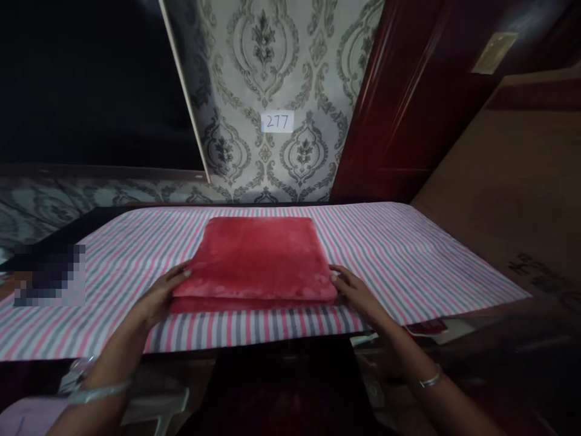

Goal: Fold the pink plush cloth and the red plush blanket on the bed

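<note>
Closest of all, the person's left forearm reaches in from eight o'clock, taking the red cloth as the clock's centre, with a pale bracelet near the wrist. At nine o'clock a pixelated patch hides part of the table, so what lies there cannot be told. A large dark screen fills ten o'clock.

Next comes the left hand, against the cloth's side at about eight o'clock, thumb near the top surface. Its fingers bend lightly at the edge; whether they pinch it or merely press, I cannot tell.

Midway between the hands, the red cloth lies flat and folded, at least two layers showing along its six o'clock edge. It sits near the front of the table, likely for easy reach, on a striped cover that probably keeps it clean. At twelve o'clock, a label reading 277 is on the patterned wallpaper.

The right hand mirrors its partner at about four o'clock, fingers touching the opposite side; their grip is equally unclear. Such matched placing seems meant to steady the fold and keep its sides even. A silvery bangle circles that wrist. Further round, a dark red wooden panel stands at one to two o'clock, and a cardboard box near three.
</note>
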Demonstrator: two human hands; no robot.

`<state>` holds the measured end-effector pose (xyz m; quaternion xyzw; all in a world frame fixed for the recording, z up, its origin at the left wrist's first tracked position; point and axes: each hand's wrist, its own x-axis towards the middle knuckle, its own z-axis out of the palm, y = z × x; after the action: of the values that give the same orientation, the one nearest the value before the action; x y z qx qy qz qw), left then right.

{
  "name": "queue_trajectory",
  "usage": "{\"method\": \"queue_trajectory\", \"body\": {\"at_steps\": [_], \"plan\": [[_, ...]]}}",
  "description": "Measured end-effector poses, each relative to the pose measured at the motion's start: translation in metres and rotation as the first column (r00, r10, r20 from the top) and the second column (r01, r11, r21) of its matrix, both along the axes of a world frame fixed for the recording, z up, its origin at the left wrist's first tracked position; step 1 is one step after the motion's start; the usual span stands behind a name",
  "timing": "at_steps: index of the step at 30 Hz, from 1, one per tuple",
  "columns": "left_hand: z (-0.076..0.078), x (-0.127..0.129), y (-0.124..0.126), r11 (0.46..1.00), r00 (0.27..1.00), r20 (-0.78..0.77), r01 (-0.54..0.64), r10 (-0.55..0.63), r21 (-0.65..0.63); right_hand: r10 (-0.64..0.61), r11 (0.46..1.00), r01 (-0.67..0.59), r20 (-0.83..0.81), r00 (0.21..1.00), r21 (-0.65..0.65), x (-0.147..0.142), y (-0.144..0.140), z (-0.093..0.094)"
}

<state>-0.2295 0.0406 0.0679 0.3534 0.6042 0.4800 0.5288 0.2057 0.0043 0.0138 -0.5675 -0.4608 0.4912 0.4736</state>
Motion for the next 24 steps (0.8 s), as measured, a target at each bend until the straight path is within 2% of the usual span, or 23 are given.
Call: {"method": "queue_trajectory", "body": {"at_steps": [2,4,7,10,11,15,18,21,24], "plan": [[-0.003,-0.002,-0.011,0.995,0.988,-0.134,-0.06,0.071,0.084,-0.061,0.994,0.055,0.06,0.996,0.095,0.001,0.002,0.002],[-0.011,0.001,-0.024,0.977,0.945,-0.286,-0.109,0.159,0.184,-0.111,0.978,0.089,0.108,0.988,0.189,-0.002,0.001,0.004],[-0.026,0.012,-0.041,0.946,0.844,-0.469,-0.126,0.261,0.3,-0.204,0.938,0.123,0.229,0.952,0.324,-0.01,-0.005,0.005],[-0.033,0.022,-0.05,0.903,0.737,-0.561,-0.159,0.377,0.4,-0.265,0.916,0.138,0.309,0.913,0.378,-0.013,-0.013,0.003],[-0.033,0.024,-0.051,0.9,0.739,-0.554,-0.161,0.382,0.405,-0.255,0.921,0.136,0.303,0.918,0.364,-0.013,-0.015,0.002],[-0.021,0.029,-0.047,0.948,0.874,-0.424,-0.114,0.238,0.297,-0.133,0.966,0.09,0.17,0.976,0.241,-0.012,-0.022,-0.002],[-0.015,0.028,-0.043,0.96,0.897,-0.396,-0.091,0.195,0.266,-0.002,0.976,-0.021,0.103,0.995,0.217,-0.011,-0.024,-0.001],[-0.021,0.021,-0.038,0.935,0.884,-0.374,-0.165,0.281,0.314,0.041,0.975,-0.064,0.112,0.993,0.215,-0.006,-0.023,-0.001],[-0.033,0.009,-0.035,0.905,0.868,-0.353,-0.215,0.348,0.366,-0.026,0.976,0.004,0.098,0.995,0.218,0.004,-0.023,-0.003]]}}
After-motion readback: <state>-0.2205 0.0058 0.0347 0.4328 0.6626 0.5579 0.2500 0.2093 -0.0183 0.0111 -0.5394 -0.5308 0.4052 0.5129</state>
